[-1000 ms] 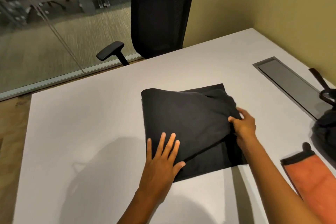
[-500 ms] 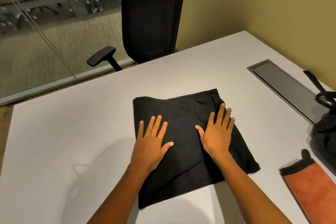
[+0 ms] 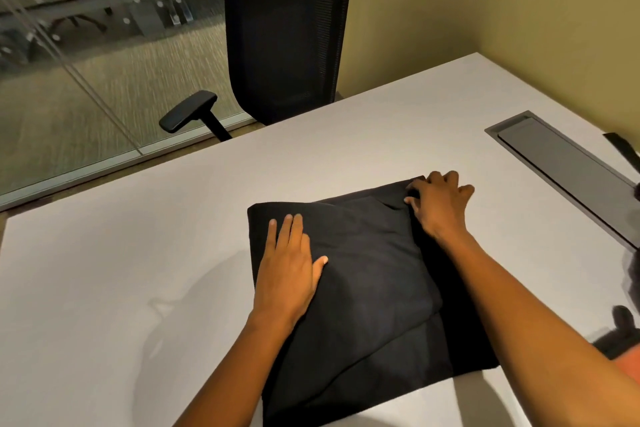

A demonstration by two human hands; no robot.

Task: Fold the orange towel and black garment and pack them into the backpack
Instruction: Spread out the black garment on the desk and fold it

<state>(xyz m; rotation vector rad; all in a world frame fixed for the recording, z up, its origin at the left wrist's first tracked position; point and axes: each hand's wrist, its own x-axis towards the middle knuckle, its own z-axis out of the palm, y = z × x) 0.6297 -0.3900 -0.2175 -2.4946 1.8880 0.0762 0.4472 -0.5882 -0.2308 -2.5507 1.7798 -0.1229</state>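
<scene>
The black garment (image 3: 374, 291) lies folded into a rough square on the white table (image 3: 121, 270). My left hand (image 3: 287, 270) rests flat on its left part, fingers together and pointing away. My right hand (image 3: 438, 203) pinches the garment's far right corner between curled fingers. A sliver of the orange towel (image 3: 632, 366) with its dark trim shows at the right edge, mostly out of frame. Dark blurred bits of the backpack (image 3: 632, 274) and a strap (image 3: 621, 149) sit at the far right edge.
A black mesh office chair (image 3: 287, 35) stands behind the table's far edge. A grey cable hatch (image 3: 561, 166) is set into the table at the right. A glass wall is at the left, an olive wall behind.
My right hand has slid from lying flat on the garment to its far right corner and closed on it. My left hand stayed flat and shifted slightly forward. The view has tilted left.
</scene>
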